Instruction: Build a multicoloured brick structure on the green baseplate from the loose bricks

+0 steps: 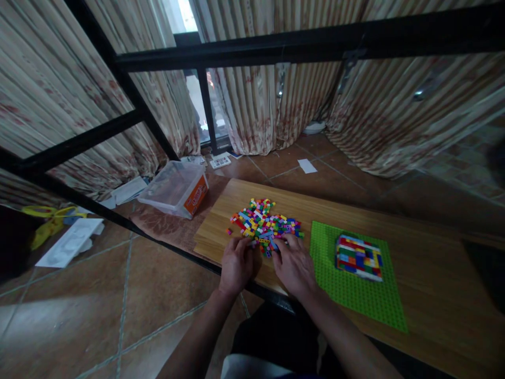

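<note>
A loose heap of small toy bricks (pixel 262 218) in many colours lies on the wooden table. At its near left edge is my left hand (pixel 236 266), its fingers curled together; a pale piece shows by the fingertips, too small to make out. My right hand (pixel 295 266) reaches in at the near right edge of the heap, thumb and fingers closed around what looks like a blue toy brick (pixel 273 245). To the right, a green baseplate (pixel 355 300) carries a low block built of multicoloured bricks (pixel 358 257).
Left of the table (pixel 426 263) stands a clear plastic box (pixel 169 184) with an orange label, on a brown cloth (pixel 158 223). A black metal frame (pixel 256 55) crosses in front of striped curtains (pixel 244 105). White packaging (pixel 71 243) lies on the tiled floor.
</note>
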The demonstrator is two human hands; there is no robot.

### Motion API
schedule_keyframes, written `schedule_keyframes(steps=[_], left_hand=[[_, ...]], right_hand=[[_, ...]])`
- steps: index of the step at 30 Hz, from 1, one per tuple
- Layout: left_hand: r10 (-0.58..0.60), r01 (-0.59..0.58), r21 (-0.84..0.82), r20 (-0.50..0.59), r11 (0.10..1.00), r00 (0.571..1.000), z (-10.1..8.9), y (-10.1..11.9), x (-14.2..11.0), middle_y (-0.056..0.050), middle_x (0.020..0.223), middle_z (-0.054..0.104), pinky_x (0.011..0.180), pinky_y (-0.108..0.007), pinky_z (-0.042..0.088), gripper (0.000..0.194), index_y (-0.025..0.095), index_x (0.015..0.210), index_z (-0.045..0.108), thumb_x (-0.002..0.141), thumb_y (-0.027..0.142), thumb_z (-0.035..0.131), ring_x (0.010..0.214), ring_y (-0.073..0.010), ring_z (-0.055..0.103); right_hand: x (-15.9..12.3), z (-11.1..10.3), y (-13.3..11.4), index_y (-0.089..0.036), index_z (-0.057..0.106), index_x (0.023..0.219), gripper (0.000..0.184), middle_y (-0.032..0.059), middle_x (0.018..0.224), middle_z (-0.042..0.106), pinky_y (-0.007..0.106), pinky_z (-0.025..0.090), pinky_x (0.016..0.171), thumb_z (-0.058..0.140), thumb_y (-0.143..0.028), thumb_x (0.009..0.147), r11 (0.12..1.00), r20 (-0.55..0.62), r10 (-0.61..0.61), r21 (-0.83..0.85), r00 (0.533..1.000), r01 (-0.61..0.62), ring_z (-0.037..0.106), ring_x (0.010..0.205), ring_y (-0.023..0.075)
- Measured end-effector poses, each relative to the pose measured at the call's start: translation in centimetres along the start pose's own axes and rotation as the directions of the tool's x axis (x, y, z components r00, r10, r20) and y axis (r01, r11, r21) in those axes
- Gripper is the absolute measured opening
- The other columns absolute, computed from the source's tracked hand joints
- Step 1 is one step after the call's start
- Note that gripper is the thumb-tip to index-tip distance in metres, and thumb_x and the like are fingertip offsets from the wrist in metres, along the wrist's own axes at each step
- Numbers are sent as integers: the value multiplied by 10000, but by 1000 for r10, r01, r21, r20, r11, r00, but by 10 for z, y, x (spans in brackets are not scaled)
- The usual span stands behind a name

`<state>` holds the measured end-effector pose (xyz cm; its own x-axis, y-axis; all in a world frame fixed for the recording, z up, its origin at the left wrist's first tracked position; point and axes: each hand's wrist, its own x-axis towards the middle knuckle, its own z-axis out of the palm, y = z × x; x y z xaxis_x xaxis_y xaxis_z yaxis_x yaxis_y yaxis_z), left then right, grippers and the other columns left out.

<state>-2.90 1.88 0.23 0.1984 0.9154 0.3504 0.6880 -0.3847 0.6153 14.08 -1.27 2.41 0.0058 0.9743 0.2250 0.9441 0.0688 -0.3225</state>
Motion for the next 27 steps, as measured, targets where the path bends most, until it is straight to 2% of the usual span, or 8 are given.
schedule_keyframes(steps=[4,11,15,18,27], left_hand=[[-2,2,-8,6,1000,1000,2,-2,2,-64,1041,624,853,-336,551,238,197,1073,646,868,136,543,953,-191,637],[0,0,-5,-38,1000,999,6,3,-1,-87,1113,600,877,-376,544,254,190,1116,633,873,204,562,1007,-219,626],[2,-2,21,-18,1000,1000,8,10,-5,-102,1162,580,914,-418,528,341,195,1179,607,855,303,620,1069,-251,601],[3,-2,76,-8,997,1000,11,15,-6,-105,1166,576,914,-441,521,419,207,1204,593,818,349,671,1076,-271,594],[5,-6,98,3,995,1000,16,19,-9,-92,1188,571,907,-415,519,440,235,1229,581,813,340,682,1071,-252,596]], right_hand=[[2,-3,7,-227,662,1108,247,95,1129,582,373,454,914,520,-225,905,1000,47,13,9,999,-14,522,1063,256],[2,-7,13,-216,676,1016,200,90,1092,586,373,450,910,511,-211,902,998,54,56,20,997,-57,523,1031,245],[3,-4,9,-208,675,1047,209,101,1109,583,402,449,913,556,-273,887,998,31,70,8,997,-70,517,1032,266],[0,0,9,-211,675,1053,212,105,1120,580,405,449,917,543,-247,892,996,2,82,16,997,-82,515,1040,265],[-8,8,17,-191,670,951,167,101,1128,569,391,449,930,517,-185,886,993,-93,80,90,992,-71,512,1046,252]])
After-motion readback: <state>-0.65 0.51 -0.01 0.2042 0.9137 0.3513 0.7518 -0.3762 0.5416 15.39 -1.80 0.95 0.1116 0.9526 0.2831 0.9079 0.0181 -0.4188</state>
